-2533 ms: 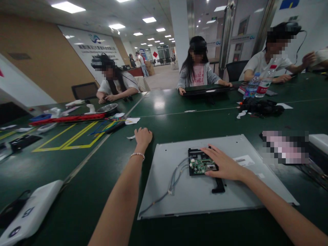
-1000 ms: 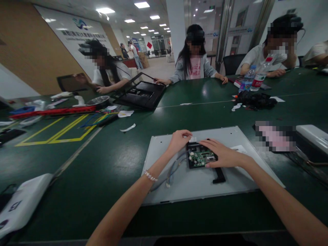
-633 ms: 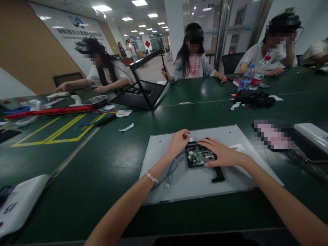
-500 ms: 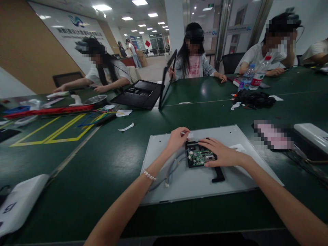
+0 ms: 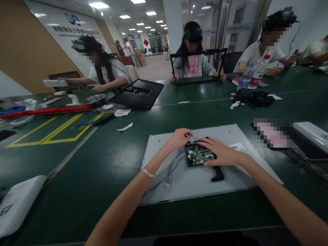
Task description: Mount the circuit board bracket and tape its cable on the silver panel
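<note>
A green circuit board in a black housing (image 5: 199,156) lies on a light grey panel (image 5: 159,167) before me. My right hand (image 5: 221,152) rests over the housing's right side, fingers spread across its top edge. At the upper left corner of the housing is my left hand (image 5: 179,139), its fingertips pinched together; a small pale piece shows by them, too small to make out. A black bracket (image 5: 218,174) sticks out below my right hand. Thin grey-blue cables (image 5: 169,172) run over the panel left of the housing.
Across the green table (image 5: 107,171), a person holds a black frame (image 5: 198,81). A black casing (image 5: 139,94), bottles (image 5: 257,75), a black tangled bundle (image 5: 252,98), phone (image 5: 272,134) and white devices (image 5: 22,201) lie around. Other people sit at both sides.
My left fingertips have shifted slightly right and down toward the housing. The person opposite has turned the black frame to face this way. The person at left has lifted a white object.
</note>
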Tool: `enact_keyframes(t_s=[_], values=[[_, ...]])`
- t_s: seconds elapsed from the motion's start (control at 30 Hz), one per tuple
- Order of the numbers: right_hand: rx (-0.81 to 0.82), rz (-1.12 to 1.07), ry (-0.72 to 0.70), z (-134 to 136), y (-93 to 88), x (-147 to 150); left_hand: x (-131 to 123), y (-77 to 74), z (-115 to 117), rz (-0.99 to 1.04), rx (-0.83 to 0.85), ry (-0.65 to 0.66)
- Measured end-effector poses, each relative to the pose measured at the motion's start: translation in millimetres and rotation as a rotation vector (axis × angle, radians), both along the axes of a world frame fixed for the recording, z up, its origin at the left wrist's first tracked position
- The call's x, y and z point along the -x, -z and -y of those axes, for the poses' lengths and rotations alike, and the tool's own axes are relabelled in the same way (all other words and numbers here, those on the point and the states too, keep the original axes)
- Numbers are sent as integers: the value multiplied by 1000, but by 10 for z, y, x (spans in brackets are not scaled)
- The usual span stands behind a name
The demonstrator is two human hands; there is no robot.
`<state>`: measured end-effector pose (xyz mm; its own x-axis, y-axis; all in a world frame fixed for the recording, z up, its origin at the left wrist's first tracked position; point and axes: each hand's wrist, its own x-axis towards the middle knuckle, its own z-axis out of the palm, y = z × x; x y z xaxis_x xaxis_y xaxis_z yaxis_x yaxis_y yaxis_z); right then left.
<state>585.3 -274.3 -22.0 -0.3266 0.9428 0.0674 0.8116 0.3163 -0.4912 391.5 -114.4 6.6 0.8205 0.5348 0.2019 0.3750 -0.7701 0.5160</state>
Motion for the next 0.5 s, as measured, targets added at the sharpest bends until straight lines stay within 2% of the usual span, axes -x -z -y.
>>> enact_keyframes(t_s=[0.2, 0.4, 0.5], values=[[11, 13, 7, 0, 11, 1, -41, 57, 23, -96, -191, 54], [22, 34, 5, -12, 20, -9, -39, 96, 42, -127, -235, 46], [17, 43, 2, -15, 25, -14, -30, 63, 56, -104, -238, 19]])
